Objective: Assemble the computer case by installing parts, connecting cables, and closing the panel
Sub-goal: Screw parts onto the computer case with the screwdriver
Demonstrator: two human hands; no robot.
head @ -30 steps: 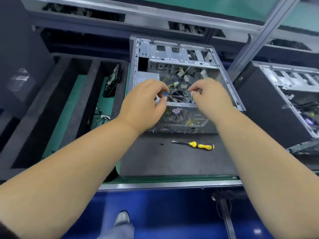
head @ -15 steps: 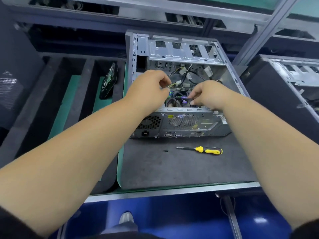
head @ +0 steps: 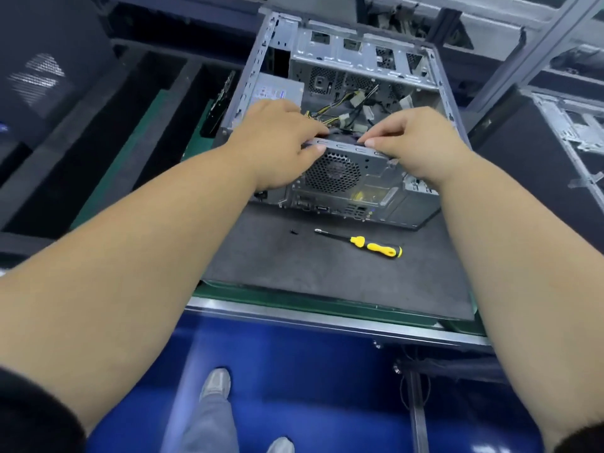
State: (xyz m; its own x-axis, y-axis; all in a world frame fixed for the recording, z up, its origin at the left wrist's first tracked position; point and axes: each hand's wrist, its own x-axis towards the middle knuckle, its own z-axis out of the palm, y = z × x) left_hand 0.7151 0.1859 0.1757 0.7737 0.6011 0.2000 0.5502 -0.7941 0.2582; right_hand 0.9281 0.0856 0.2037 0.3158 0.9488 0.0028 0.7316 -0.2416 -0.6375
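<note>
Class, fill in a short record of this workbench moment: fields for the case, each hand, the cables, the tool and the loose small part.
case: computer case, side open, on the dark mat
left hand: grips the case's near top edge
right hand: fingers curled over the same edge
cables: loose bundle inside the case
tool: yellow-handled screwdriver, on the mat, untouched
small part: dark screw-like piece, left of the screwdriver's tip

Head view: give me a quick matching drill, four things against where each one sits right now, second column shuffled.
Things:
1. screwdriver
2. left hand
3. loose screw
4. fan grille

Places:
A. on the case's near wall, between the hands
B. on the mat, left of the tool's tip
C. on the case's near rim, left side
D. lying on the mat, in front of the case

Pairs: 1-D, 2-C, 3-B, 4-A
</note>
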